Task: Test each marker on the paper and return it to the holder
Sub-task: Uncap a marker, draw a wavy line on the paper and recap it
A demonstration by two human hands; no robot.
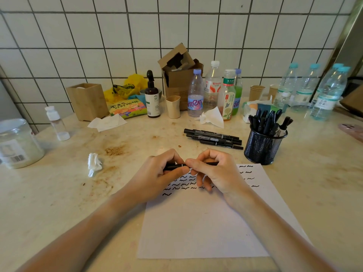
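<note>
A black marker point(173, 166) lies level between both hands, above the top of the white paper point(200, 222). My left hand point(161, 173) grips its left part. My right hand point(214, 171) pinches its right part, and the fingers hide the marker's middle and tip. The paper carries several rows of black squiggles near its top. A black mesh holder point(262, 147) stands to the right with several black markers upright in it. Three more black markers point(213, 138) lie side by side on the counter, left of the holder.
A crumpled tissue point(94, 162) lies left of my hands. Bottles, paper cups, a cardboard box point(180, 79), a wooden box point(87, 101) and a clear jar point(17, 144) line the back and left of the stained counter. A phone point(352, 130) sits at the right edge.
</note>
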